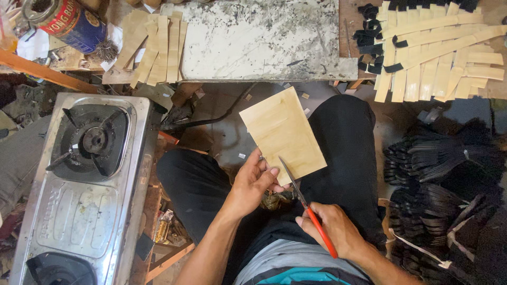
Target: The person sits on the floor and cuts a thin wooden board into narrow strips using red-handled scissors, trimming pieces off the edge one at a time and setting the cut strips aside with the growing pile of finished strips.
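Gripped at its near edge by the left hand [253, 182], a tan sheet [282, 134] meets red-handled scissors [306, 206] closed in the right hand [332, 229].

The sheet is held flat above the person's lap, between the black-trousered knees, with the scissor blades crossing its near edge beside the left thumb. A steel gas stove [79, 184] stands to the left. Tan strips [438, 58] lie fanned out at upper right, near a pile of black straps [443, 184].
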The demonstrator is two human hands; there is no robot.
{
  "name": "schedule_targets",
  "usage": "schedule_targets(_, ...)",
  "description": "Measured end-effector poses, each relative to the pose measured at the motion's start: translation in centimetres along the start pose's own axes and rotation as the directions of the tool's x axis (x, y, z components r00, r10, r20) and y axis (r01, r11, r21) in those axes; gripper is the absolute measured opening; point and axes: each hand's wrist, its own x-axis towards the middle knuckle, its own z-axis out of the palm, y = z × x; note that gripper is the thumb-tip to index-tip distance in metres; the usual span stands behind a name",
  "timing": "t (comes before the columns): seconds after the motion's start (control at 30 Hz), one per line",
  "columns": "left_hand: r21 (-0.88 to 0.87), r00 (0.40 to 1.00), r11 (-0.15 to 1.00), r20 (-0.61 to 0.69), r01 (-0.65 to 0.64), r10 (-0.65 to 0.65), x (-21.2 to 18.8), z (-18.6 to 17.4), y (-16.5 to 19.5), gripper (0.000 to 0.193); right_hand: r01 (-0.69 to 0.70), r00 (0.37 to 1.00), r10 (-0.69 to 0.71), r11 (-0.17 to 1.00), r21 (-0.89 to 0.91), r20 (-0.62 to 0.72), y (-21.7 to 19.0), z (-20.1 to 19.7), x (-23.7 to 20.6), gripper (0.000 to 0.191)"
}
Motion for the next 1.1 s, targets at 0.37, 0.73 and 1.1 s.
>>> schedule_targets(0.37, 0.038, 0.999, 0.999, 0.04, 0.012, -0.014, -0.5, 0.9, -0.2, 0.057, 0.129, 0.991, -0.127, 0.99, 0.063, -0.033, -0.7, 0.4, 1.0, 0.032)
schedule_targets(0.73, 0.01, 0.996, 0.999, 0.069, 0.053, -0.054, -0.4, 1.0, -0.7, 0.055, 0.057, 0.994, -0.053, 0.998, 0.042, -0.091, 1.7, 1.3, 0.8, 0.033)
schedule_targets(1.1, 0.066, 0.987, 0.99, -0.096, -0.122, 0.128, 2.5, -0.8, -1.3, 0.055, 0.168, 0.969, -0.16, 0.985, 0.027, -0.187, 3.2, 2.4, 1.2, 0.035)
